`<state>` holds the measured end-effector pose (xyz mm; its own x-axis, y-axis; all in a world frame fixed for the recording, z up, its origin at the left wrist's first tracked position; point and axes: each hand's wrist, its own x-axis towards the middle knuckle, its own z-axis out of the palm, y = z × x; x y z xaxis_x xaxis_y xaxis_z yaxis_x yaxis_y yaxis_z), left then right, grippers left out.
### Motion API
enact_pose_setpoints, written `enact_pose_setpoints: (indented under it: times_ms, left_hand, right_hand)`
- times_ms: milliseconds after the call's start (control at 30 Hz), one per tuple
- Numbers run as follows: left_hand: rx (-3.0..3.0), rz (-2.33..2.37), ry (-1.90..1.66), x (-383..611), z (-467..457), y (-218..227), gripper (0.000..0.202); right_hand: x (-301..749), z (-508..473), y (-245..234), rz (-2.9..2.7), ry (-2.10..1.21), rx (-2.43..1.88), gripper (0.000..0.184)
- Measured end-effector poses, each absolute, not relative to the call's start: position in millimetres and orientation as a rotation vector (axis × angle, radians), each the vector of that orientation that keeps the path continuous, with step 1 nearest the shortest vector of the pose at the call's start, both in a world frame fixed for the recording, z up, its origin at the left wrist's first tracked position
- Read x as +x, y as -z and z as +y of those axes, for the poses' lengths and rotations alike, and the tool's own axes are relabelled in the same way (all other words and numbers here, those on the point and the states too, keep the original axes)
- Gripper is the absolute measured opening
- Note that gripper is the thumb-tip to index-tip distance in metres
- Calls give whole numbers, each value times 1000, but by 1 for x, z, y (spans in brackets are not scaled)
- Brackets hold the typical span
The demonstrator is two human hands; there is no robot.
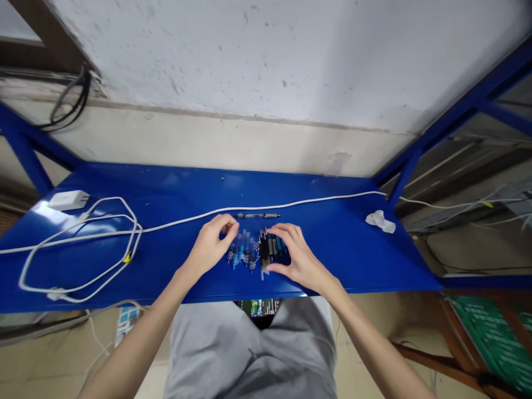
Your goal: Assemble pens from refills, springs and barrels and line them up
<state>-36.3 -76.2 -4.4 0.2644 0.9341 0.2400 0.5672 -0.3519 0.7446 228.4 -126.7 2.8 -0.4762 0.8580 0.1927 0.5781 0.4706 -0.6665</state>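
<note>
My left hand (213, 242) is curled, with thumb and fingertips drawn together above a group of clear pen barrels (245, 246), some with blue or dark parts. Anything between those fingertips is too small to make out. My right hand (300, 256) arches with its thumb apart from the fingers, around the right side of a row of dark pen refills (264, 255) and grey and blue pen grips (274, 245). Small springs (256, 248) seem to lie between the two groups. One whole pen (260, 215) lies crosswise beyond the hands.
The parts lie on a blue metal shelf (178, 188). A white cable (324, 199) crosses behind them and coils at left near a white charger (68, 200). Crumpled tissue (380, 221) lies at right. A lit phone screen (258, 307) shows below the front edge.
</note>
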Motion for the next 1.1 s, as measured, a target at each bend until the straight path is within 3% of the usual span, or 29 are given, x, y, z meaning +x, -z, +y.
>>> enact_pose_setpoints:
  times_ms: [133,400,833,1100]
  left_hand:
    - [2016,1469,-887,-40,-85,25,8]
    - [2119,1516,-755,-37,-82,26,14]
    - [2126,1524,-800,-37,-81,29,12]
    - [2122,1709,-889,-41,-80,31,10]
  right_hand:
    - [236,-126,6,-2371,-805,-1144,112]
    - [229,-100,-3,-2527,-754,-1108,130]
    - [235,-92,-2,-2490,-896,-1079,119]
    - [232,-90,-6,-2540,-839,-1133,102]
